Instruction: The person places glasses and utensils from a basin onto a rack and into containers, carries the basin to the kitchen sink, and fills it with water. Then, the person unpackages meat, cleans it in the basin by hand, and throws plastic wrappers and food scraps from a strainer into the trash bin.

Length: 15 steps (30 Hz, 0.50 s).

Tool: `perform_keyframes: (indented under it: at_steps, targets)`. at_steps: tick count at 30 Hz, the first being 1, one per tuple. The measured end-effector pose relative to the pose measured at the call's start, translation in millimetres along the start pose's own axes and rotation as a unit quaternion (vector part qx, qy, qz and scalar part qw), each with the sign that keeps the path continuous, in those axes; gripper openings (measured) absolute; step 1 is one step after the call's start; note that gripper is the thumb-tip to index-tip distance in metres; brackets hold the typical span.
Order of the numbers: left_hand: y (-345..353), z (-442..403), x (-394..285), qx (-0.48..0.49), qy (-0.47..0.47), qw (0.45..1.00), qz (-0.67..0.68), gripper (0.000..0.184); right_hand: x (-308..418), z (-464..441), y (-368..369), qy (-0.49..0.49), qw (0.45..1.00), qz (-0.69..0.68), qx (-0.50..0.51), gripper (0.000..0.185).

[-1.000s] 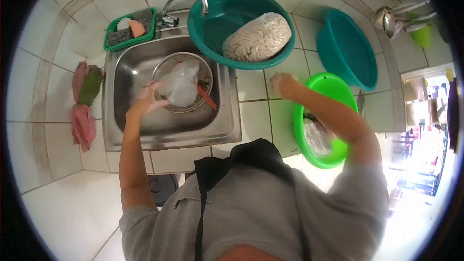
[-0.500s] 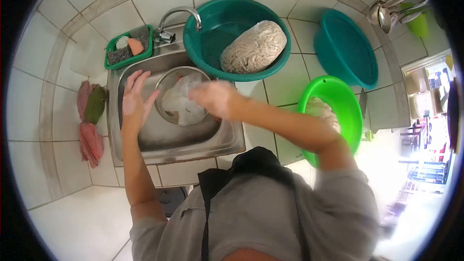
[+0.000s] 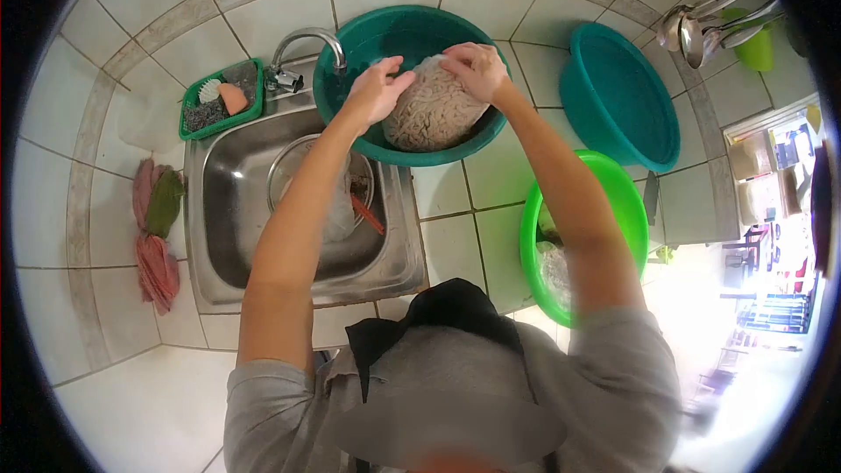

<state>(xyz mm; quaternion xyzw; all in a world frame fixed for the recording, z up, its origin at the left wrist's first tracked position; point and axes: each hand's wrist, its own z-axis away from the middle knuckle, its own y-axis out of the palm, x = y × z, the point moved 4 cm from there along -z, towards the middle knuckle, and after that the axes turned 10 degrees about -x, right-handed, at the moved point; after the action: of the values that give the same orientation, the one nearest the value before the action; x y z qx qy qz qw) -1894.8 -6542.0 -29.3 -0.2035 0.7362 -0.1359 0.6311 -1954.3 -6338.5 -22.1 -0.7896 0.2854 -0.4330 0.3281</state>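
Since the bag (image 3: 432,116) in the teal basin (image 3: 427,158) looks heavy, soft and slippery, support it beneath both sides, your left hand (image 3: 377,93) with fingers parted at its edge, your right hand (image 3: 476,71) curled over its top, grip unclear.

Right hand (image 3: 477,73) is on the bulging plastic bag (image 3: 429,118), left hand (image 3: 377,94) just beside it, teal basin (image 3: 412,23) under both.

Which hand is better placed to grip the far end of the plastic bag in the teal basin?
Probably right: the right hand touches the far end of the plastic bag, while the left hand is open beside the bag.
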Motion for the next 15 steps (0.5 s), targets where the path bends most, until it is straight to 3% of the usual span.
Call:
perform_keyframes:
  at_steps: [1, 5, 8, 12, 14, 15]
  targets:
    - [8.6, -8.4, 9.9, -0.017, -0.048, 0.998, -0.021, 0.045, -0.5, -4.1, 1.3, 0.102, 0.993, -0.050, 0.036, 0.031]
    - [32.3, -28.3, 25.5, 0.077, -0.142, 0.985, 0.068, 0.047, -4.6, -18.1, 2.5, 0.151, 0.984, -0.081, -0.047, 0.031]
    - [36.6, -30.5, 14.1, 0.022, -0.113, 0.984, 0.139, 0.041, -6.1, -21.4, 7.1, 0.186, 0.967, -0.153, -0.081, 0.032]
    - [39.0, -30.3, -7.3, 0.002, -0.053, 0.994, 0.094, 0.035, 4.1, -21.1, -5.0, 0.187, 0.939, -0.266, -0.109, 0.030]
    - [30.1, -31.9, -17.6, -0.053, 0.006, 0.995, 0.084, 0.032, 10.4, -21.9, -9.6, 0.187, 0.922, -0.320, -0.109, 0.029]
    - [29.0, -31.3, -21.3, -0.042, -0.012, 0.994, 0.097, 0.030, 13.5, -21.5, -9.6, 0.201, 0.905, -0.363, -0.095, 0.028]
